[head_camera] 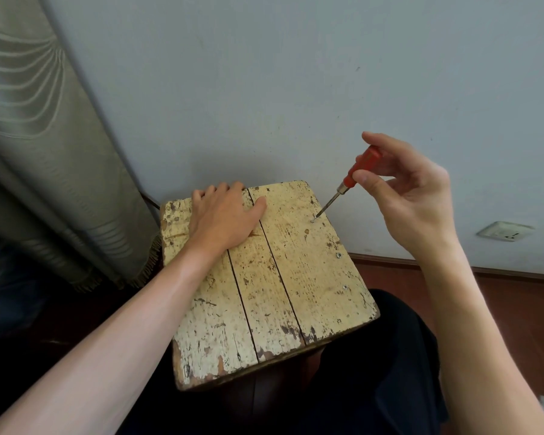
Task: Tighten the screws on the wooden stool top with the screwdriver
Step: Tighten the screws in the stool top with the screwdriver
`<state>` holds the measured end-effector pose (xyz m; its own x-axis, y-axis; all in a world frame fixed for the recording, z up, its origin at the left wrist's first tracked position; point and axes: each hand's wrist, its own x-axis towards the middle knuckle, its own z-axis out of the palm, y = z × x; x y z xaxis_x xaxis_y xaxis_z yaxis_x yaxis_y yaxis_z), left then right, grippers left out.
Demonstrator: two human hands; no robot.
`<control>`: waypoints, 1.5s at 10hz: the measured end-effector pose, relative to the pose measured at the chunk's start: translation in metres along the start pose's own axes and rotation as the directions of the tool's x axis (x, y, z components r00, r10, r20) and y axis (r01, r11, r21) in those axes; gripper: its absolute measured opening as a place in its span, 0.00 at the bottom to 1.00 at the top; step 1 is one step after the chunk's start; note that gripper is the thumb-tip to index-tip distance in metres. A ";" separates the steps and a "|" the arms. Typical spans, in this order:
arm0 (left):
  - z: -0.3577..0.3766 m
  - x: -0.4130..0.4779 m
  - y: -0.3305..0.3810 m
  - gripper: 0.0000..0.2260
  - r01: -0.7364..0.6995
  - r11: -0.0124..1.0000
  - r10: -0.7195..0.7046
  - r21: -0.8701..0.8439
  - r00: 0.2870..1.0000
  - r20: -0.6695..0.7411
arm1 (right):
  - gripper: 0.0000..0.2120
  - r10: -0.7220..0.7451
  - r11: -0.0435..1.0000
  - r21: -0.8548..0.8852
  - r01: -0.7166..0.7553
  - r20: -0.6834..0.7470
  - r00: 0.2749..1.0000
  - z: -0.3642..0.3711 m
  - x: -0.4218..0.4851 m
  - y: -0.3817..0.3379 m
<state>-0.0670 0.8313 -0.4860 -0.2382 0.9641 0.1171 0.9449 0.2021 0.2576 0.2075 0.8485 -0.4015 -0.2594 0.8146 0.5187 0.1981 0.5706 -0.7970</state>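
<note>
A worn wooden stool top (299, 277) of three yellowish, paint-flaked planks fills the middle of the head view. My left hand (223, 215) rests flat on its far left part, fingers over the far edge. My right hand (412, 196) pinches the red handle of a small screwdriver (355, 174) between thumb and fingers. The metal shaft slants down to the left, and its tip sits on a screw (313, 220) near the right edge. Two more screws (338, 255) (345, 287) show along the same edge, nearer to me.
A pale wall (295, 89) stands right behind the stool, with a wall socket (504, 231) low at the right. A grey-green curtain (45, 152) hangs at the left. Reddish floor (515, 309) and dark trousers (374, 356) lie below the stool.
</note>
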 end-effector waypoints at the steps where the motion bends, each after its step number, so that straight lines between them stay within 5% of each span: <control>1: 0.000 0.000 0.000 0.33 -0.001 1.000 0.001 -0.003 1.000 -0.001 | 0.24 -0.005 0.999 -0.037 0.003 -0.048 0.999 0.003 -0.002 -0.002; 4: 0.001 0.001 -0.001 0.33 0.003 1.000 -0.003 -0.004 1.000 0.001 | 0.26 0.002 0.998 0.058 -0.009 0.118 0.993 -0.003 -0.001 -0.002; 8: -0.001 0.000 0.000 0.34 0.006 1.000 -0.006 0.001 1.000 0.011 | 0.18 0.052 0.998 0.039 -0.051 -0.046 0.998 -0.001 0.002 -0.004; 10: -0.001 0.000 0.000 0.33 0.005 1.000 -0.005 0.003 1.000 0.011 | 0.25 0.003 0.999 -0.039 -0.001 0.045 0.999 -0.001 0.000 -0.007; 12: -0.001 -0.001 0.000 0.33 0.005 1.000 -0.005 -0.007 1.000 0.005 | 0.25 0.004 0.997 0.081 -0.015 0.128 0.992 -0.006 0.001 -0.006; 15: -0.001 -0.001 0.000 0.34 0.008 1.000 -0.008 -0.001 1.000 0.008 | 0.19 0.018 0.999 0.040 -0.015 -0.060 0.998 0.008 0.003 -0.013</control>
<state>-0.0670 0.8305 -0.4848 -0.2442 0.9637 0.1077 0.9428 0.2099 0.2592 0.1967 0.8424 -0.3925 -0.1986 0.8295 0.5220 0.1639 0.5533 -0.8167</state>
